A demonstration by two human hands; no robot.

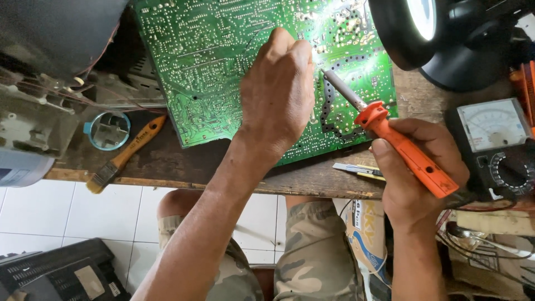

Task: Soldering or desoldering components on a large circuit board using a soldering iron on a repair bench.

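looks like mid-soldering: right hand grips the orange soldering iron, tip on the green circuit board, left hand pinched shut by the joint, can't tell on what, so next it needs a steady tip

bare forearms, camouflage shorts (perhaps trousers)

A worn wooden workbench sits under the hands, white floor tiles below-left of them, and a bright round lamp glares above-right.

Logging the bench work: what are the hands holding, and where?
Right hand grips the soldering iron by its orange handle. Left hand is closed; any contents are hidden.
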